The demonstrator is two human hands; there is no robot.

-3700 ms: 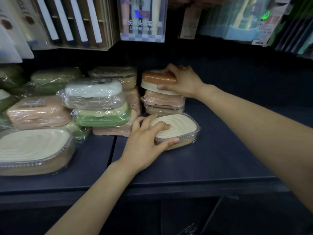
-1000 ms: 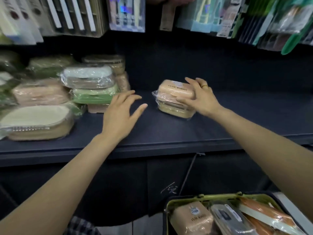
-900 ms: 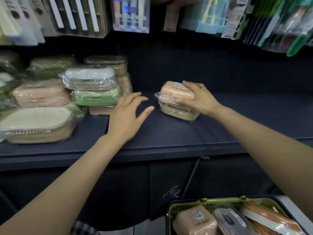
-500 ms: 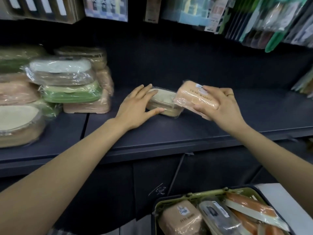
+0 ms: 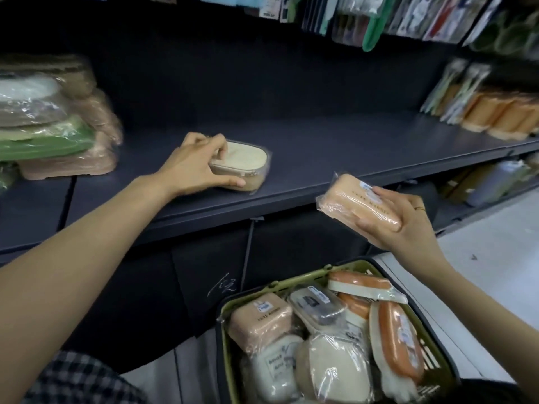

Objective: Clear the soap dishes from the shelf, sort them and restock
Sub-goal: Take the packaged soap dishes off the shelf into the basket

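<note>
The head camera looked down on a dark shelf (image 5: 335,147), and there was the left hand (image 5: 194,167) reaching in, fingers curled over the top and thumb along the near side of a cream soap dish (image 5: 243,164). That dish sat flat on the shelf, an oval-cornered box with a pale ribbed lid over a tan base, wrapped in clear film. The right hand (image 5: 399,220) was out in front of the shelf edge and above the basket (image 5: 291,290), gripping a peach soap dish (image 5: 360,204) from beneath, thumb and fingers wrapped round its far end. That one was tilted, its near end higher, a rounded rectangular box in shiny crinkled film with dark lettering along the lid and a small white sticker near the fingers. A ring showed on one finger. Down below, the olive-green basket held a jumble of wrapped dishes: a peach one (image 5: 259,319) at the left, a grey-lidded one (image 5: 318,307) beside it, cream ones (image 5: 332,371) in front, and orange-topped ones (image 5: 399,345) along the right side. At the left end of the shelf stood a stack of wrapped dishes (image 5: 55,141) in white, green and pink-tan, blurred. Far right on the shelf lay orange sponges (image 5: 501,115), also blurred.
</note>
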